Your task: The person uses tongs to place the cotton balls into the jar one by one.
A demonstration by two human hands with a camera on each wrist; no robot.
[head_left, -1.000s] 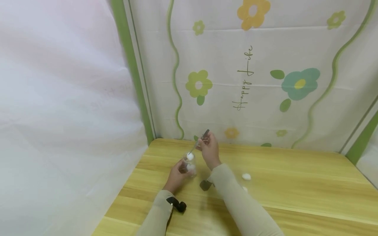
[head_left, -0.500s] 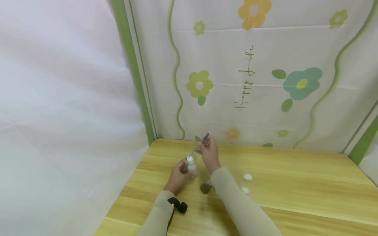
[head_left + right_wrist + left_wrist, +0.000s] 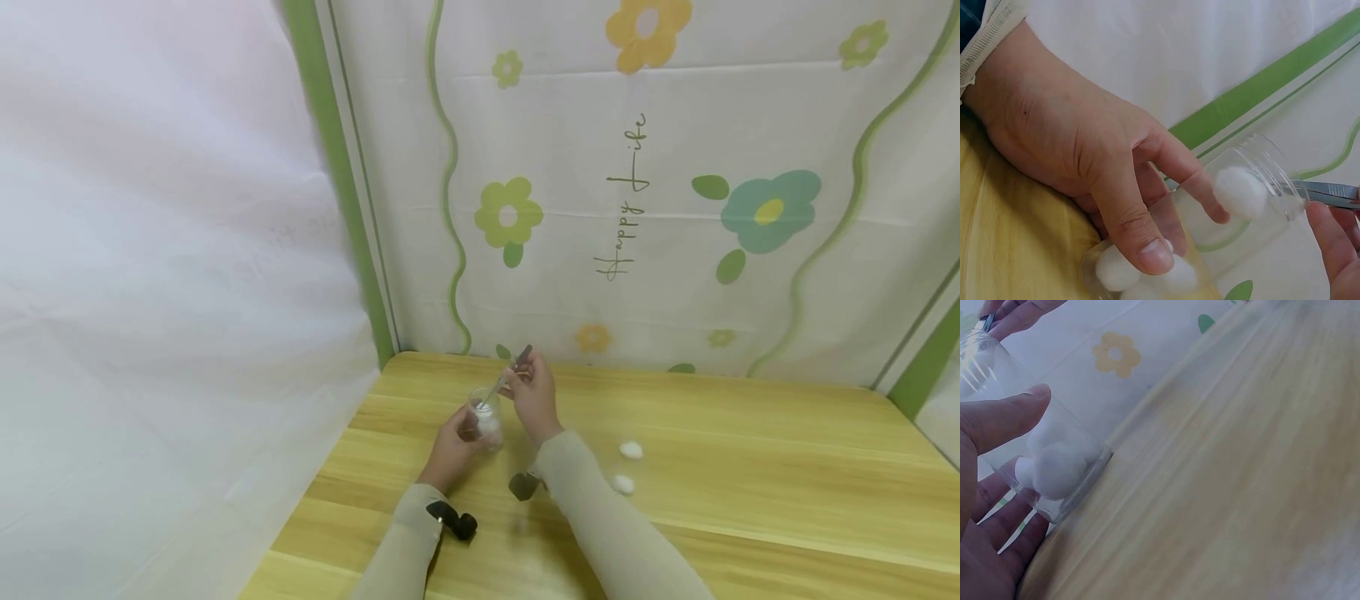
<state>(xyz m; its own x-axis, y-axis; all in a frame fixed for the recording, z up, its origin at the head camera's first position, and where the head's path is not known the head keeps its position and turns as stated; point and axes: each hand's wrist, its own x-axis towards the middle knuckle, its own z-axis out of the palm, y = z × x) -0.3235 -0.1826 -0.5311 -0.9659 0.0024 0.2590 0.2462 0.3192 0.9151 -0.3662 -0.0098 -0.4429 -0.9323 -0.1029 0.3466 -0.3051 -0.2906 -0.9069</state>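
Observation:
In the head view my left hand (image 3: 450, 454) grips a clear screw-neck jar (image 3: 491, 435) around its side, thumb on one side and fingers on the other. Several white cotton balls (image 3: 1060, 472) lie in the bottom of the jar. My right hand (image 3: 536, 402) pinches metal tweezers (image 3: 501, 383), which point down into the jar's mouth. Just inside the neck, at the tweezer tips, is one more cotton ball (image 3: 1241, 192); the right wrist view does not show clearly whether the tips still grip it. The jar looks tilted in both wrist views.
Two cotton balls, a farther one (image 3: 631, 450) and a nearer one (image 3: 623, 484), lie on the wooden table (image 3: 750, 467) to the right of my right forearm. A flower-printed curtain (image 3: 570, 167) hangs behind the table, and a white sheet (image 3: 172, 292) hangs on the left.
My right hand has lowered slightly, and the tweezers have carried the cotton ball from the jar's rim down into its neck. My left hand keeps holding the jar in nearly the same place.

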